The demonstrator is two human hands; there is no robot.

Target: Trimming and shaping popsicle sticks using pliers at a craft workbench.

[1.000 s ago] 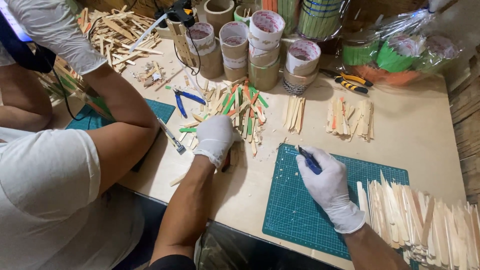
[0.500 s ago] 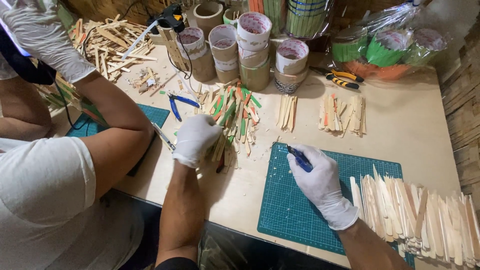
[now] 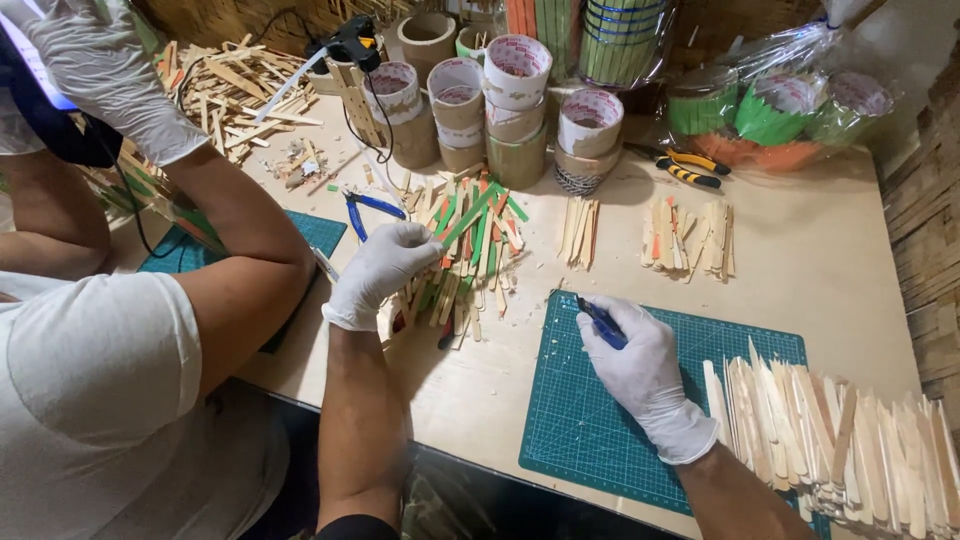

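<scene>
Your left hand [image 3: 378,272] lies gloved and palm down on the heap of coloured craft sticks [image 3: 466,240] near the middle of the desk [image 3: 850,270], fingers curled loosely over the near end of the heap; whether any stick is actually pinched under them you cannot tell from above; half a second ago that hand sat a little closer to the near edge, and it has since crept up onto the pile. Your right hand [image 3: 640,365] rests on the far left corner of the green cutting mat [image 3: 600,440], closed around blue-handled cutters [image 3: 598,320] whose tip pokes out toward the mat's far edge; it has hardly shifted since the earlier frame, keeping the same grip. A long row of plain wooden sticks [image 3: 850,430] lies along the mat's right side, well apart from that hand; two small bundles of sticks [image 3: 690,235] lie further back. Tape rolls [image 3: 515,100] stand stacked along the far edge; blue pliers [image 3: 365,210] lie just left of the coloured heap. At the desk's left edge another person's arm [image 3: 230,230] leans bent, its gloved hand [image 3: 110,85] raised as before.
</scene>
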